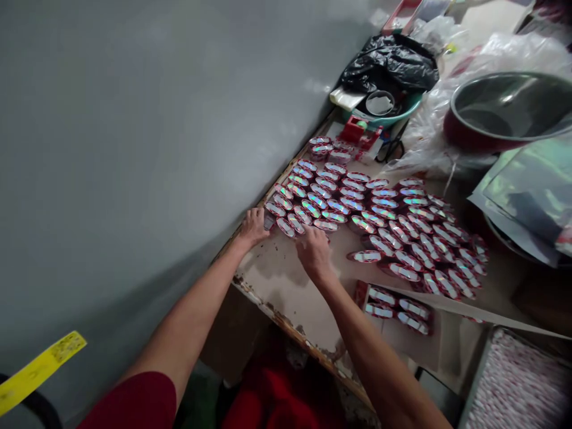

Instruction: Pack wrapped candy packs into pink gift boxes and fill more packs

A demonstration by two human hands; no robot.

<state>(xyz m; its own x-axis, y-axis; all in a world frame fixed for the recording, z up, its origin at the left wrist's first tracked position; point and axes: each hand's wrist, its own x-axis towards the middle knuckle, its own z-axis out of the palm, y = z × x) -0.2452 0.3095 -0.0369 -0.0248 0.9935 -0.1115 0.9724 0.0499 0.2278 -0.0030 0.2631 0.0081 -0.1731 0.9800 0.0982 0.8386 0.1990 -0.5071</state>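
Observation:
Many small oval-topped packets (320,191) with red sides and shiny, rainbow-tinted tops stand in close rows on the table. My left hand (254,227) is at the table's wall-side edge, its thumb and fingers closed around an end packet (269,221). Just to its right, my right hand (314,251) is curled against the front of the same group, touching the nearest packets. Its fingertips are partly hidden, and I cannot make out what lies under them.
A grey wall (134,119) borders the table (281,286) on the left. Beyond the packets are a red tape dispenser (356,130), a black plastic bag (393,62) and a large metal bowl (458,128). A box (363,295) of several packets and a filled tray (480,372) are nearer right.

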